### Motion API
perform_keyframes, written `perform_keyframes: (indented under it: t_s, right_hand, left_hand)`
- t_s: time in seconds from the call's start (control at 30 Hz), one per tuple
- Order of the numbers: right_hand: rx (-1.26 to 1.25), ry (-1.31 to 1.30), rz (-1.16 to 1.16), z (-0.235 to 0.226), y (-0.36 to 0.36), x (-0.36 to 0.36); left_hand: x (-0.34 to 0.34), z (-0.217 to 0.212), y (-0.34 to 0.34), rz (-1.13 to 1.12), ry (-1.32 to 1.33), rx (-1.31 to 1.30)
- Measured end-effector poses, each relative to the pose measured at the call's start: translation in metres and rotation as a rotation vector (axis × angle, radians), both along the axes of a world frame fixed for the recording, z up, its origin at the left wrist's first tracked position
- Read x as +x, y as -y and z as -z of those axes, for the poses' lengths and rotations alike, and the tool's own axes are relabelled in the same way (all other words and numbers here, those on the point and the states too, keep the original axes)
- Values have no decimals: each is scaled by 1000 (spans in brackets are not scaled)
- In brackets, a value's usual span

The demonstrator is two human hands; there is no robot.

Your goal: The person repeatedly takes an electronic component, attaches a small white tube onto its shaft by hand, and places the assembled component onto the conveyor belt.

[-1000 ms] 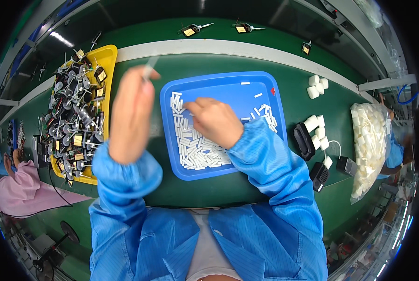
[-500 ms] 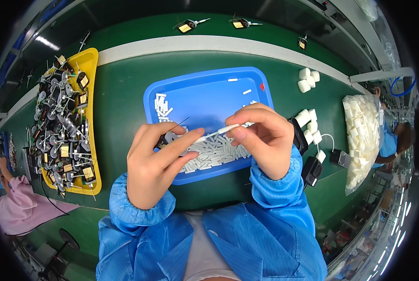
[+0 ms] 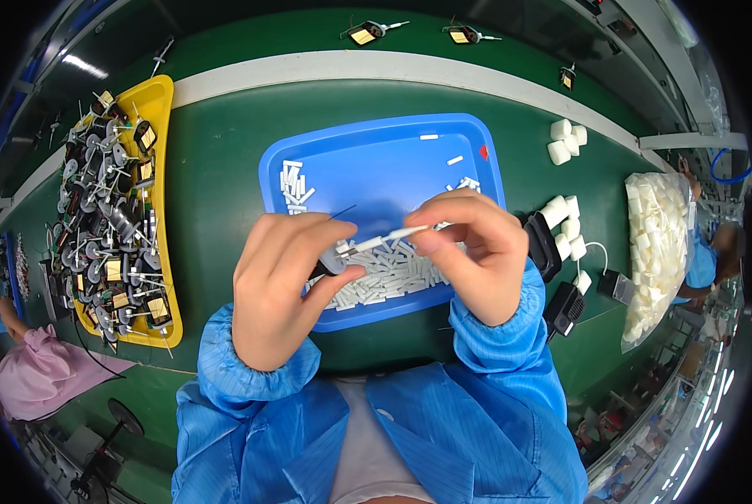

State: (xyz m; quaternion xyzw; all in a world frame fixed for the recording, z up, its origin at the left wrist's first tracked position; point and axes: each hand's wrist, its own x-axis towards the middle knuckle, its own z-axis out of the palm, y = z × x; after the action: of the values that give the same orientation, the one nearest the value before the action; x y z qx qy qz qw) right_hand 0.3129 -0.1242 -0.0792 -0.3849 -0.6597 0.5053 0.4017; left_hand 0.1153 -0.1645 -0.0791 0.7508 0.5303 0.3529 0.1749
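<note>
Over the blue tray [image 3: 377, 123], my left hand [image 3: 273, 286] is closed around a small motor-like part [image 3: 332, 262] with a dark body, a grey disc and a thin wire. Its white shaft [image 3: 367, 245] points right toward my right hand [image 3: 485, 256]. Thumb and fingertips of that hand pinch the slim white tip [image 3: 409, 232] at the shaft's end. Fingers hide part of the dark body. Beneath both hands lies a heap of short white tubes [image 3: 384, 281], with more along the tray's left and right sides.
At left, a yellow tray [image 3: 165, 252] is heaped with similar parts [image 3: 111, 223]. White foam-like plugs [image 3: 560, 151] and black devices [image 3: 565, 307] sit at right, beside a clear bag [image 3: 655, 252] of plugs. Beyond a pale rail [image 3: 376, 67] lie several parts [image 3: 366, 34]. A person in pink [image 3: 52, 370] is at left.
My left fingers have shifted from the white shaft back to the part's body, baring more of the shaft. My right hand keeps its pinch. Parts beyond the rail appear farther right.
</note>
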Motion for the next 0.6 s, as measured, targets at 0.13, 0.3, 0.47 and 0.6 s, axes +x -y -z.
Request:
perform_keyframes:
  t_s: [0.13, 0.3, 0.47, 0.6]
  right_hand:
    - [-85, -160, 251, 5, 1, 7]
    - [-199, -173, 282, 24, 2, 9]
    - [-266, -194, 199, 44, 3, 0]
    - [-288, -162, 240, 54, 1, 7]
  left_hand:
    - [-4, 10, -5, -65, 283, -166]
    - [-19, 17, -72, -82, 182, 51]
    - [-73, 82, -211, -250, -101, 175]
    - [-79, 119, -277, -207, -185, -79]
